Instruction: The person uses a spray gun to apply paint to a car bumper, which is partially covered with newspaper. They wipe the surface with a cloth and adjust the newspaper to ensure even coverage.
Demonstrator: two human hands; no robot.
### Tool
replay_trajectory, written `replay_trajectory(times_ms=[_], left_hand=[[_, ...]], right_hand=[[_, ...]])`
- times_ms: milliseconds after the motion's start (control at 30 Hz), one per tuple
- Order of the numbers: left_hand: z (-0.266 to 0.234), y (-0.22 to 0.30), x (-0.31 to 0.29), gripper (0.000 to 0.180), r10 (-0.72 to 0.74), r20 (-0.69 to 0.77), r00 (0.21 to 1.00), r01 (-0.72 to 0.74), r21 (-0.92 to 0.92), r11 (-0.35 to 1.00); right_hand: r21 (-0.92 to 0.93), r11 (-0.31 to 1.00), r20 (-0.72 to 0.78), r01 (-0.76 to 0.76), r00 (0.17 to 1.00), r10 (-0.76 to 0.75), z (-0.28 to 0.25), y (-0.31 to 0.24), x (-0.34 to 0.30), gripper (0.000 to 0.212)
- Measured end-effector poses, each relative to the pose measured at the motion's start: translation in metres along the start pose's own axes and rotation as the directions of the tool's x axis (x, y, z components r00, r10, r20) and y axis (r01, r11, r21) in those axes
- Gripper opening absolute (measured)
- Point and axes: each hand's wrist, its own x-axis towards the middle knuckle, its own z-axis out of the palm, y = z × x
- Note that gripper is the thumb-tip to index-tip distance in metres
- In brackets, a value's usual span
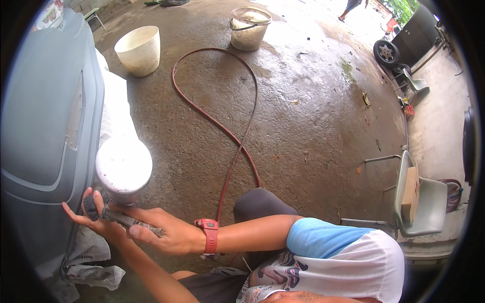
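My right hand (pixel 164 230), with a red watch on its wrist, is closed round the grey metal body of a spray gun (pixel 136 221). Above the gun stands its round cup (pixel 124 164), bright white on top. Just left of it is my left hand (pixel 103 227), palm up under the gun's front end, some fingers stretched out. A dark grey cloth-like wad (pixel 92 207) lies among those fingers, against the gun. Close by on the left is a grey car body panel (pixel 43 116); the left fingertips come near its lower part.
White covering (pixel 115 101) hangs along the panel, with crumpled printed paper (pixel 93 267) below. A red hose (pixel 209 118) loops over the wet concrete. Two pale buckets (pixel 139 53) (pixel 250 33) stand beyond. At right, a chair (pixel 422 207) holds a cardboard box (pixel 410 194).
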Motion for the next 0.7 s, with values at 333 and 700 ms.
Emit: replay_trajectory(times_ms=[333, 700], left_hand=[[0.001, -0.009, 0.0, 0.088, 0.02, 0.024, 1.0, -0.019, -0.054, 0.998], [-0.008, -0.046, 0.006, 0.091, 0.083, 0.1, 0.992, -0.073, -0.098, 0.993]], right_hand=[[-0.008, 1.0, -0.006, -0.007, 1.0, 0.007, 0.002, 0.002, 0.002, 0.063], [-0.044, 0.998, -0.014, 0.053, 0.998, -0.053, 0.009, 0.01, 0.005, 0.061]])
